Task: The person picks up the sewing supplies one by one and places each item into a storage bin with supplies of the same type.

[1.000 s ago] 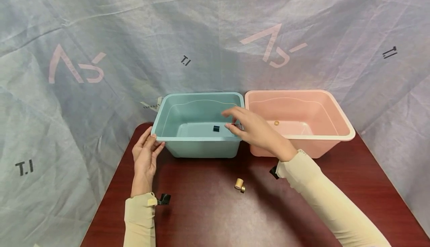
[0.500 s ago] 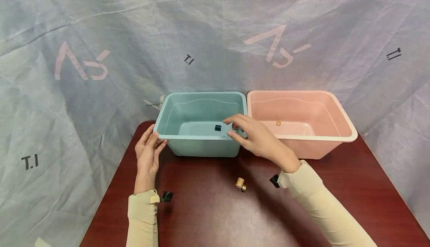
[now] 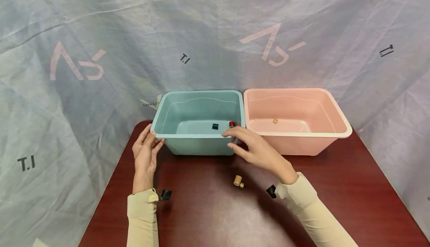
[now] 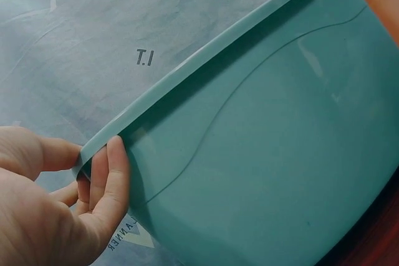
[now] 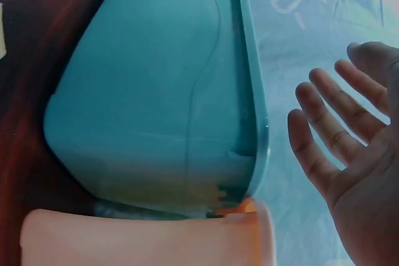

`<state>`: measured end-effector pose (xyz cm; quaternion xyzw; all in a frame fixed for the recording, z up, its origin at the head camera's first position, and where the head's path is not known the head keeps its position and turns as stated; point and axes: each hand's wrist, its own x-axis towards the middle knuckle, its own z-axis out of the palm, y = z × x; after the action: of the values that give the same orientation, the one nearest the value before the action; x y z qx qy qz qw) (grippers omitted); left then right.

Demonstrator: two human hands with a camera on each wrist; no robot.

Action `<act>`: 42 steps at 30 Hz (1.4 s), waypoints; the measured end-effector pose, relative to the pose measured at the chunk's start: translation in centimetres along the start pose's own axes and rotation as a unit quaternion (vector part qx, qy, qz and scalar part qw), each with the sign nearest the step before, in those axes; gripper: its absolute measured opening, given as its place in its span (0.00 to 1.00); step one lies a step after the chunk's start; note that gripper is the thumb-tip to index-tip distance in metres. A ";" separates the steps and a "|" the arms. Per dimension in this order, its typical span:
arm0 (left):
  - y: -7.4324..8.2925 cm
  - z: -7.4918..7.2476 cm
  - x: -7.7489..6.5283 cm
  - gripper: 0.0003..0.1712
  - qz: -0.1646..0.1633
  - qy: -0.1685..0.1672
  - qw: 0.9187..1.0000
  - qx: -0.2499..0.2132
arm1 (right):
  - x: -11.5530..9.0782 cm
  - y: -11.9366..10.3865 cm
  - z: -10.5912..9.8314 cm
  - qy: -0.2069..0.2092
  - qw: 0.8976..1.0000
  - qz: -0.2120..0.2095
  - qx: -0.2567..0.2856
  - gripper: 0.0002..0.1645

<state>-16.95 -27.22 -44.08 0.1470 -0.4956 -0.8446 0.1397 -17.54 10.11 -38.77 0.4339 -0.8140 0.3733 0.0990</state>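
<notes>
My left hand [image 3: 144, 155] holds the front left corner of a blue-green plastic tub [image 3: 198, 136], thumb on one side of the rim and fingers beneath it. The left wrist view shows that pinch on the rim [image 4: 168, 85] from close by. Over the tub's front right corner is my right hand [image 3: 258, 152], its fingers relaxed and apart; the right wrist view shows the hand [image 5: 355, 135] with nothing in it. Inside the tub lie a small dark cylinder [image 3: 215, 126] and, by the right wall, a small red cylinder [image 3: 231, 124], both resembling thread spools.
A pink tub [image 3: 302, 134] stands right beside the blue-green one, with a small yellowish piece [image 3: 275, 121] on its floor. On the dark red table [image 3: 198, 209] lie a tan cylinder [image 3: 237, 180] and a smaller gold piece [image 3: 241, 185]. A grey cloth [image 3: 134, 27] hangs behind.
My right hand has drawn back toward me, out from over the tub, uncovering the red cylinder. My left hand keeps its hold on the rim; the view has shifted slightly.
</notes>
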 end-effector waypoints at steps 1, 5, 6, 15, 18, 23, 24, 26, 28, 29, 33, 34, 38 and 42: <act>0.0 -0.1 0.0 0.27 0.000 0.002 1.000 0.000 | -0.2 0.1 0.1 -0.001 1.000 -0.001 0.003 0.19; -0.1 -0.3 -0.1 0.28 -0.003 0.003 1.000 -0.004 | -0.9 0.4 0.6 -0.003 1.000 -0.006 0.006 0.19; -0.1 -0.3 -0.1 0.28 -0.002 0.004 1.000 -0.007 | -1.0 0.4 0.8 -0.005 1.000 -0.009 0.006 0.20; -0.3 -0.4 -0.4 0.27 0.008 0.007 1.000 -0.007 | -2.5 0.7 2.0 -0.041 0.999 -0.020 -0.019 0.17; -0.3 -0.4 -0.5 0.27 0.012 0.011 1.000 -0.008 | -2.7 0.9 2.5 -0.060 0.998 -0.019 -0.011 0.16; -0.3 -0.4 -0.4 0.27 0.005 0.004 1.000 -0.012 | -3.3 1.7 3.3 -0.093 0.996 -0.011 0.004 0.16; -0.3 -0.4 -0.4 0.27 0.004 0.003 1.000 -0.011 | -3.4 1.9 3.5 -0.097 0.995 -0.013 0.002 0.16; -0.2 -0.3 -0.3 0.27 0.003 0.000 1.000 -0.010 | -3.7 2.3 3.8 -0.103 0.994 -0.019 -0.005 0.16; 0.0 -0.2 -0.2 0.27 0.004 0.000 1.000 -0.009 | -3.9 2.8 4.0 -0.106 0.994 -0.028 -0.014 0.16; 0.1 -0.2 -0.1 0.27 0.005 0.001 1.000 -0.010 | -4.0 3.0 4.0 -0.109 0.993 -0.032 -0.017 0.15; 0.4 -0.1 0.2 0.26 0.013 0.007 1.000 -0.017 | -4.3 3.8 4.3 -0.124 0.991 -0.044 -0.021 0.14; 0.4 0.0 0.2 0.26 0.014 0.006 1.000 -0.019 | -4.4 4.0 4.4 -0.131 0.990 -0.045 -0.021 0.13; 0.2 0.0 0.4 0.27 0.009 -0.006 1.000 -0.016 | -5.2 4.7 4.9 -0.162 0.985 -0.048 -0.025 0.12; -0.1 0.0 0.2 0.27 0.004 -0.002 1.000 -0.017 | -6.2 5.0 5.5 -0.193 0.980 -0.036 -0.023 0.14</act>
<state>-17.15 -27.28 -44.19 0.1409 -0.4824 -0.8524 0.1441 -16.82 11.94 -48.22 0.5243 -0.8100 0.2601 -0.0372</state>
